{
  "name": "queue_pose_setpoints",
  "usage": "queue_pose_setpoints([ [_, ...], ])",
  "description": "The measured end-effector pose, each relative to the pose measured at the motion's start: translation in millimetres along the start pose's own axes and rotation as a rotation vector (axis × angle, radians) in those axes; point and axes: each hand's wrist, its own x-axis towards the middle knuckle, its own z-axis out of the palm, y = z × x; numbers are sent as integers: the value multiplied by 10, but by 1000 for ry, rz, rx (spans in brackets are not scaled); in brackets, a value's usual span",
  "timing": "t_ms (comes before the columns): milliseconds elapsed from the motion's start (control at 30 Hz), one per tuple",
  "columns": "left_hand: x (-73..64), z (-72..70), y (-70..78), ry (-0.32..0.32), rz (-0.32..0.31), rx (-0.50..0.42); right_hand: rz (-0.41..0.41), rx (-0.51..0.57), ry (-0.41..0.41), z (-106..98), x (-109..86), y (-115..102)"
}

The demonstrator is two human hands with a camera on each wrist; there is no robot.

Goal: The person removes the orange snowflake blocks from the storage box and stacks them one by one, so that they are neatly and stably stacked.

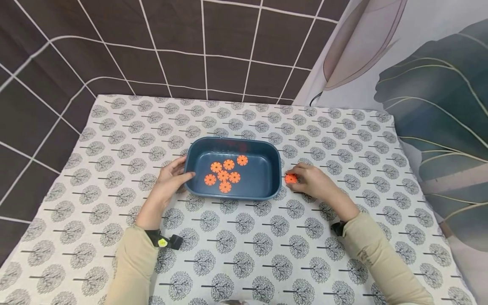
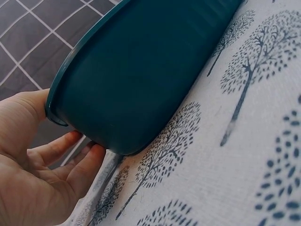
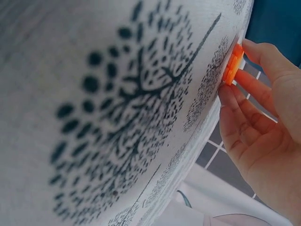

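Observation:
A dark blue plastic basin (image 1: pixel 259 176) sits on the patterned cloth. Several orange notched discs (image 1: pixel 223 176) lie on its floor, mostly towards the left side. My left hand (image 1: pixel 172 178) grips the basin's left end, its thumb over the rim and its fingers against the outer wall, as the left wrist view also shows below the basin's lip (image 2: pixel 80 47). Just outside the basin's right end, my right hand (image 1: pixel 310 181) pinches an orange notched piece (image 1: pixel 291 178) between thumb and fingers. Seen edge-on in the right wrist view, this orange piece (image 3: pixel 233 65) is close to the cloth.
A white cloth (image 1: pixel 244 254) printed with grey trees covers the table. Behind it hangs a dark curtain (image 1: pixel 171 25) with a white grid, and a leaf-patterned hanging (image 1: pixel 450 106) is on the right. A black band (image 1: pixel 164 239) is on the left wrist.

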Motion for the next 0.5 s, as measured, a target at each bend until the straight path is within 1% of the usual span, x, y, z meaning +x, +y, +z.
queue_pose_setpoints([
  [233,2,-7,-12,0,-10,-9,7,-1,-5,11,-3,0],
  [500,15,-8,-27,1,-8,-9,15,-14,-22,-19,7,-13],
])
